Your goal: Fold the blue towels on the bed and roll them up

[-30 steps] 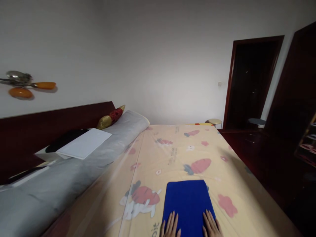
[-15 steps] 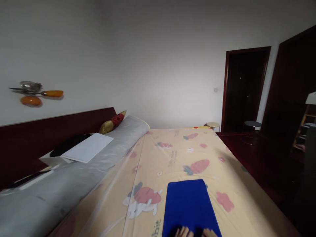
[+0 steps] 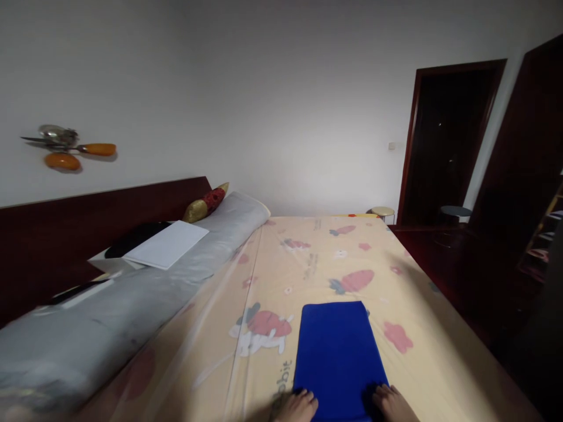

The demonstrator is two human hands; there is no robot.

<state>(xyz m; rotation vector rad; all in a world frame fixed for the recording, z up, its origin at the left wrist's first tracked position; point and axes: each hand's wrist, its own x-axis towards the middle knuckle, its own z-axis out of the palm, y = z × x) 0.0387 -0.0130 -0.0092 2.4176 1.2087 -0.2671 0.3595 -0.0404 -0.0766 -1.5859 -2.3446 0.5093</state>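
Observation:
A rectangular folded blue cloth [image 3: 338, 351] lies flat on the bed, its near end by the bottom of the view. My left hand [image 3: 301, 404] rests on its near left edge, palm down, with the fingers laid on the fabric. Over the near right edge is my right hand [image 3: 392, 401], also palm down, fingers bent a little and slightly apart. Both thumbs are hidden, and neither hand visibly lifts the cloth.
The bed carries a patterned sheet [image 3: 264, 375]. Along the left runs a grey headboard cushion [image 3: 176, 299] with a white flat box [image 3: 169, 243] and a red-gold pillow [image 3: 206, 204]. Stools [image 3: 382, 212] stand beyond the bed, near a dark doorway [image 3: 455, 140].
My hands have moved apart, from the middle of the cloth's near part to its left and right edges. The view has tilted down, showing more of the cloth's near end.

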